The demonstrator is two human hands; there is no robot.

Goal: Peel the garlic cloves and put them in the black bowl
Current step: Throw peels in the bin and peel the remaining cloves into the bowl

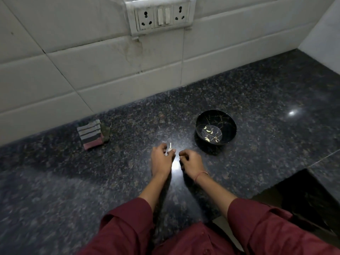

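Observation:
My left hand grips a small garlic piece whose pale stem sticks up between the fingertips. My right hand hovers just to its right over the counter, fingers curled, and nothing shows in it. To the upper right of both hands a black bowl with thin gold lines stands on the dark granite counter. Several peeled garlic cloves lie in its bottom. Both forearms come out of rolled maroon sleeves, and a red thread circles the right wrist.
A folded striped cloth lies on the counter to the left, near the white tiled wall. A socket and switch plate is on the wall above. The counter edge drops off at the lower right.

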